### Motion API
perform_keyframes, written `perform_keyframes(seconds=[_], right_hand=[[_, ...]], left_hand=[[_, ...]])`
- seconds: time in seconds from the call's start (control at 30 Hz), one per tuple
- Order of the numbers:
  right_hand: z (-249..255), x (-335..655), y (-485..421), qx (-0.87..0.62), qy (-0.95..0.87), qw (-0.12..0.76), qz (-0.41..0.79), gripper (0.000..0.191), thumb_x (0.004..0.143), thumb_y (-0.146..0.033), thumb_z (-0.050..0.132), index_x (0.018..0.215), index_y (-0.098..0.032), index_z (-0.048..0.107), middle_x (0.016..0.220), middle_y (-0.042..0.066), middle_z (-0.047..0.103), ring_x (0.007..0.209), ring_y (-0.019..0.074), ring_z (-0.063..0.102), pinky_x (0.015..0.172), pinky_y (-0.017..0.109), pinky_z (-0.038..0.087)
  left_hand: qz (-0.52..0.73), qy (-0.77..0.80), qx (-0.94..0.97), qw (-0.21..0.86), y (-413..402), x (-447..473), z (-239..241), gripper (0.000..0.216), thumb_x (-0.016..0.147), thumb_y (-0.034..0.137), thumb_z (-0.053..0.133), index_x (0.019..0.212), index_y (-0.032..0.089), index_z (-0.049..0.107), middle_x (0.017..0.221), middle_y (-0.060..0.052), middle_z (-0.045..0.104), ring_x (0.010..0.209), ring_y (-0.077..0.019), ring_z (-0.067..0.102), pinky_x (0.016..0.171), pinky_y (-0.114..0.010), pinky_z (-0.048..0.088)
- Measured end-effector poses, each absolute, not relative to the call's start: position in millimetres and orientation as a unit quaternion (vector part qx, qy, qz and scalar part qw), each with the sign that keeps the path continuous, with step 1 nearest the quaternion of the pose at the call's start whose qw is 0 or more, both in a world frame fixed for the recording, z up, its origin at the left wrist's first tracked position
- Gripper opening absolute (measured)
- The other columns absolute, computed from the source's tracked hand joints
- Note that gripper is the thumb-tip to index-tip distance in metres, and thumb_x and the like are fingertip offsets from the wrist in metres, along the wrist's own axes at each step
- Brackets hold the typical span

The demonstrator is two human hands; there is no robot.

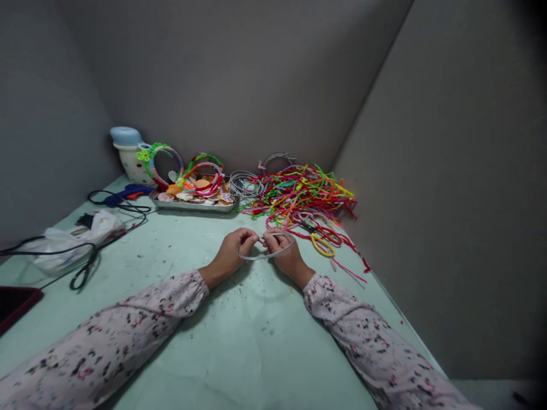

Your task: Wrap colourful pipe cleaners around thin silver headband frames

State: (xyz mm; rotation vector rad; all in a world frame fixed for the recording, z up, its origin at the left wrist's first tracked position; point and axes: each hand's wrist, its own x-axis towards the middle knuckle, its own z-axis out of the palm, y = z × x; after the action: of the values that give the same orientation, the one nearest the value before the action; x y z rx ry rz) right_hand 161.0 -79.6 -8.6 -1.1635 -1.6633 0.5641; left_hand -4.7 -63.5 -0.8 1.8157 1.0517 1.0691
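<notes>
A thin grey ring is held up in front of me over the table, its near side curving towards me. Fingers and thumb of my left hand are closed in a pinch at the ring's far left part. My right hand is likewise pinched, gripping the ring at its far right part. Between the fingertips a small red bit shows, too small to make out well. Just beyond my right hand lies a yellow loop among loose pipe cleaners.
A heap of coloured pipe cleaners lies at the back right beside coiled grey wire. A metal tray holds shells and decorated hoops. Further left are a cup, a blue glue gun, black cable, a plastic bag and a phone.
</notes>
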Motion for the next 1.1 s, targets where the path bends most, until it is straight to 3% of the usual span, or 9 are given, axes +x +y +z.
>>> perform_keyframes(seconds=[0.37,0.6,0.83,1.1], right_hand=[[-6,160,-82,-0.474,-0.688,0.5,0.227,0.026,0.091,-0.034,0.047,0.075,-0.02,0.061,0.072,0.004,0.063,0.064,0.0165,0.06,0.056,0.027,0.045],[-5,161,-82,-0.497,-0.636,0.543,0.233,0.025,0.089,-0.042,0.051,0.086,-0.019,0.062,0.067,0.0,0.06,0.059,0.0149,0.056,0.059,0.027,0.044],[-4,164,-79,-0.512,-0.64,0.558,0.13,0.026,0.091,-0.039,0.048,0.086,-0.019,0.063,0.084,0.004,0.064,0.081,0.0183,0.058,0.079,0.03,0.044],[-7,165,-77,-0.502,-0.657,0.553,0.103,0.022,0.091,-0.035,0.049,0.087,-0.021,0.064,0.089,0.005,0.066,0.089,0.0207,0.059,0.085,0.034,0.043]], left_hand=[[0.414,0.404,0.724,0.376,-63,-4,-2,0.025,0.087,0.037,0.047,0.08,0.016,0.058,0.066,0.001,0.053,0.059,-0.012,0.044,0.054,-0.023,0.034],[0.433,0.413,0.703,0.385,-68,-3,7,0.022,0.085,0.035,0.048,0.077,0.016,0.057,0.064,0.001,0.052,0.059,-0.0127,0.044,0.055,-0.023,0.034],[0.434,0.421,0.701,0.38,-64,-4,3,0.024,0.084,0.036,0.051,0.078,0.015,0.059,0.068,0.0,0.054,0.063,-0.0131,0.046,0.058,-0.024,0.035],[0.415,0.423,0.697,0.404,-64,-5,1,0.027,0.085,0.04,0.051,0.077,0.015,0.06,0.059,0.002,0.051,0.055,-0.0122,0.042,0.052,-0.023,0.031]])
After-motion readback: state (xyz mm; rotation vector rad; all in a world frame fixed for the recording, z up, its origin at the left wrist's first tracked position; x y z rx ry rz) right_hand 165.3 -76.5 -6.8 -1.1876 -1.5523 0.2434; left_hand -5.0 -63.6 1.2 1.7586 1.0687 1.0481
